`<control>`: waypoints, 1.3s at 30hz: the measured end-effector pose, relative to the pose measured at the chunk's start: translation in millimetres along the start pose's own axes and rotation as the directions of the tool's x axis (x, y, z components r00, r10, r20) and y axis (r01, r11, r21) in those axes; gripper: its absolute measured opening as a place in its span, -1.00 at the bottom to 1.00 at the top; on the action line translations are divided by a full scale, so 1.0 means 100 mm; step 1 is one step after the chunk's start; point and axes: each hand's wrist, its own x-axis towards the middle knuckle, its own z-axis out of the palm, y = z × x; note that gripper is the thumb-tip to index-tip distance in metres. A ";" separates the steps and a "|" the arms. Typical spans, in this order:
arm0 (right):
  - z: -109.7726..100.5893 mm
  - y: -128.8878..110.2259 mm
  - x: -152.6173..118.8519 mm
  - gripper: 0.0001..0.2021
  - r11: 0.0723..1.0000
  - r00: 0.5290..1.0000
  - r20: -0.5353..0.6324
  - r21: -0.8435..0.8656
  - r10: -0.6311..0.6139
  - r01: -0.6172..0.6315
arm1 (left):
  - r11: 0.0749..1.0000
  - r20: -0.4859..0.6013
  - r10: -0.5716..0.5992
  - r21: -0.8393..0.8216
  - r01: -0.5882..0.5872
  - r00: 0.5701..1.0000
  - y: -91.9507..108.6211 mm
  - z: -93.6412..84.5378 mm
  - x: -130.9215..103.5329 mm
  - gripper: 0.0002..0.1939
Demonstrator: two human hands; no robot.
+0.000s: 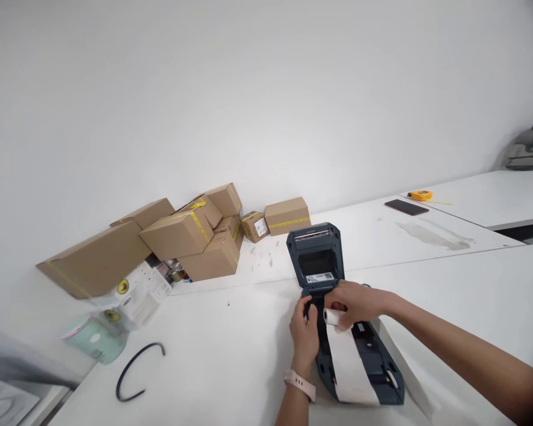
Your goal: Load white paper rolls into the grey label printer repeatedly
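A dark label printer [384, 371] lies on the table with its lid [316, 257] tipped up and back. Between thumb and fingers, my right hand [353, 302] grips a small white paper roll [333, 316] inside the printer's body. From the roll a white paper strip [350, 367] runs down over the front edge. At the printer's left side, my left hand [305, 334] has its fingers curled over the edge of the body, close to the roll's left end. The fingers of my right hand partly hide the roll.
Cardboard boxes [208, 254] are stacked by the wall, left of the printer. A black curved band [127, 370] and a green container [100, 340] are at the left. Toward the right back lie a phone [406, 207] and a yellow tape measure [420, 195].
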 end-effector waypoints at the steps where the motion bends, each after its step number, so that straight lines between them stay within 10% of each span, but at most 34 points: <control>1: 0.05 0.02 0.13 -0.74 0.999 0.998 0.061 -0.043 0.006 -0.003 | 1.000 0.003 0.005 0.000 -0.005 1.000 0.00 0.00 0.00 -0.62; 19: 0.35 0.14 0.50 -0.81 0.978 0.966 0.224 -0.194 0.127 -0.083 | 0.997 0.141 0.060 0.031 -0.065 0.988 0.03 -0.02 0.06 -0.59; 25: 0.34 0.15 0.48 -0.77 0.978 0.964 0.238 -0.195 0.115 -0.069 | 0.979 0.000 0.158 0.133 -0.157 0.987 0.08 -0.09 -0.25 -0.57; 31: 0.36 0.18 0.48 -0.72 0.979 0.963 0.244 -0.191 0.113 -0.067 | 0.808 0.069 0.559 0.177 -0.561 0.826 -0.03 -0.06 -0.95 -0.37; 36: 0.37 0.20 0.48 -0.70 0.983 0.962 0.254 -0.172 0.101 -0.058 | 0.622 -0.048 0.765 0.314 -0.717 0.642 0.05 0.13 -1.02 -0.77; 39: 0.35 0.21 0.47 -0.67 0.987 0.961 0.261 -0.149 0.094 -0.056 | 0.629 -0.157 0.774 0.304 -0.715 0.614 0.05 0.25 -1.01 -0.77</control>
